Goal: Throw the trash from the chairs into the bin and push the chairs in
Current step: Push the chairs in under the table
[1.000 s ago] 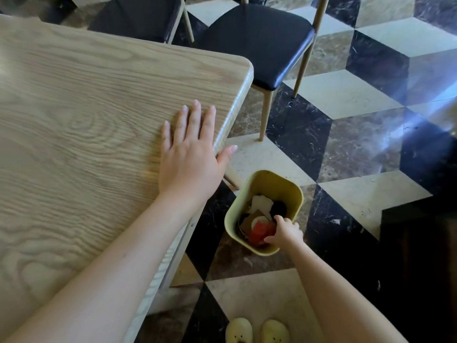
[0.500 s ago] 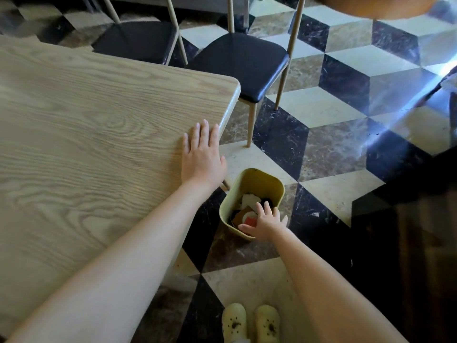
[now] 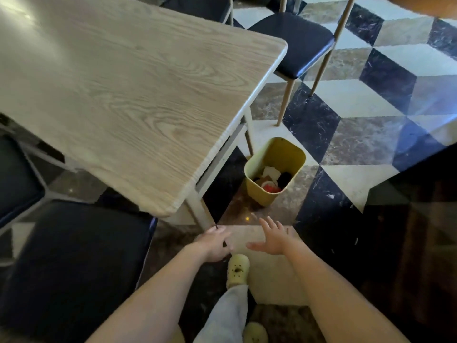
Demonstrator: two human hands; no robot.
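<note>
A small yellow bin stands on the floor by the table's corner leg, holding white, black and red trash. My left hand hangs in the air near the table leg, fingers relaxed, holding nothing. My right hand is spread open in front of me, short of the bin and empty. A dark-seated chair stands at the lower left, partly under the table edge. Another dark-seated chair stands beyond the far table corner; its seat looks bare.
The wooden table fills the upper left. More dark chair seats show at the left edge and one at the top. My pale shoes stand on the checkered floor. A dark piece of furniture stands at right.
My left hand has come off the tabletop and my right hand has drawn back from the bin, empty. The view has moved back and left, bringing the near chair into sight.
</note>
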